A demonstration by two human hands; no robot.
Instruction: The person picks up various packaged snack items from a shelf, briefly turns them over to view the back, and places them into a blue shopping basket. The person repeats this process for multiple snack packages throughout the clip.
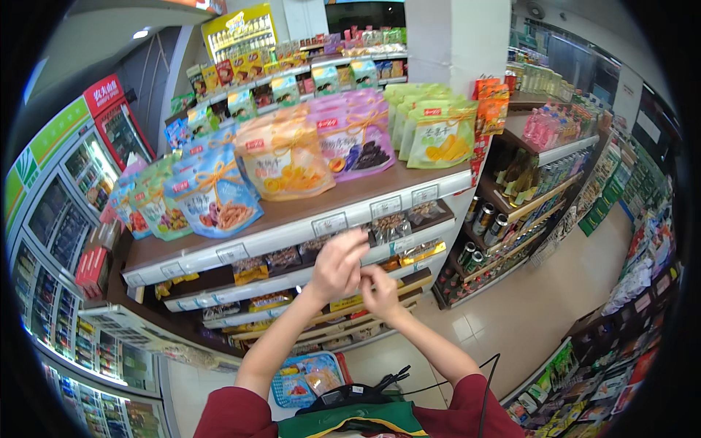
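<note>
My left hand (338,265) is raised in front of the shelf unit, its fingers bent and blurred by motion. Just below and to its right, my right hand (379,293) has thumb and fingers drawn together. The two hands nearly meet, and whether anything small sits between the fingers cannot be made out. Behind them runs the white price rail (328,225) of the top shelf. On that shelf stand dried-fruit pouches: a blue one (213,194), an orange one (285,156), a purple one (356,137) and a green one (441,134). Bagged snacks (391,227) lie on the tier below.
A blue plastic basket (282,391) holding snack packs stands on the floor by my body. Black cables (438,387) hang at my waist. Glass-door coolers (60,213) line the left. A tiled aisle (504,301) runs between shelves on the right, with a drinks shelf (509,211) beside it.
</note>
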